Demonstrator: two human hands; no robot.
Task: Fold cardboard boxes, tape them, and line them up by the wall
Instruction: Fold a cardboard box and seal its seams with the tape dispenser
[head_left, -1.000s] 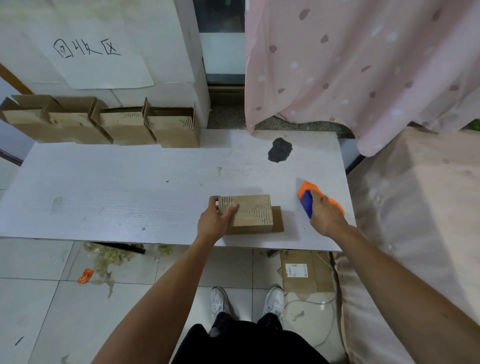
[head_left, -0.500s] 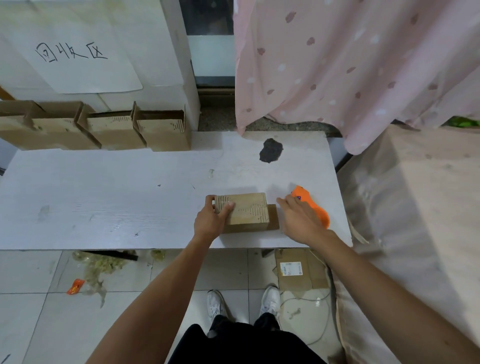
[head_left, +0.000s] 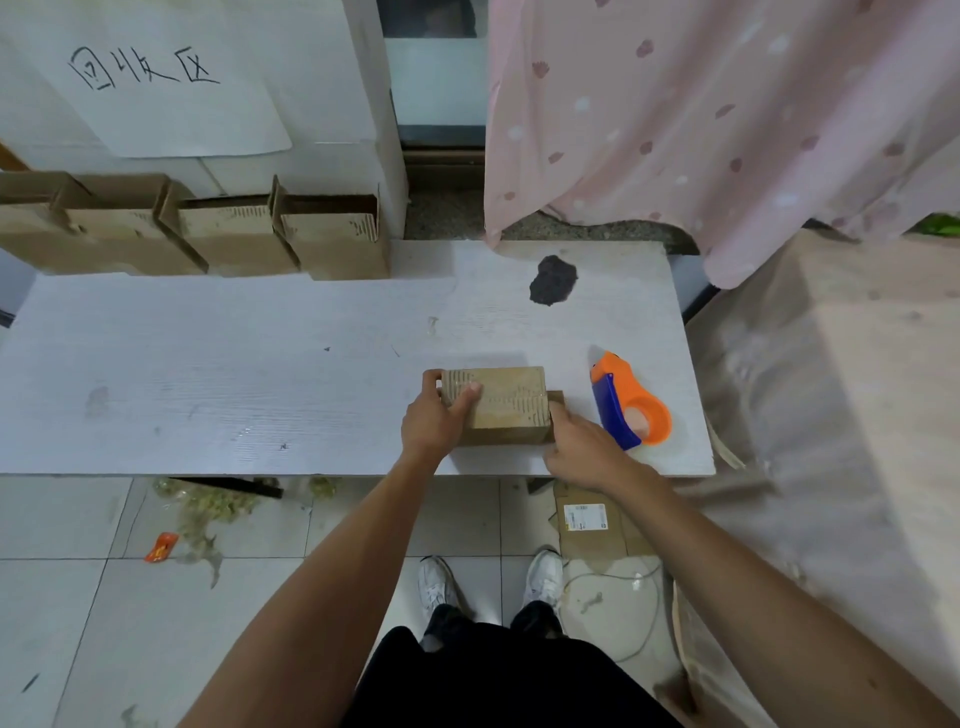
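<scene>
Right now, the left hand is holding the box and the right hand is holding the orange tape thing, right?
No. The head view shows the right hand at the box; the orange tape thing lies untouched on the table.

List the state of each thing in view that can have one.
Small brown cardboard box: closed, on the white table, one flap sticking out at its right.
Left hand: grips the box's left end.
Right hand: touches the box's right end.
Orange and blue tape dispenser: lying right of the box, untouched.
Row of brown cardboard boxes: standing by the wall, tops open.
</scene>
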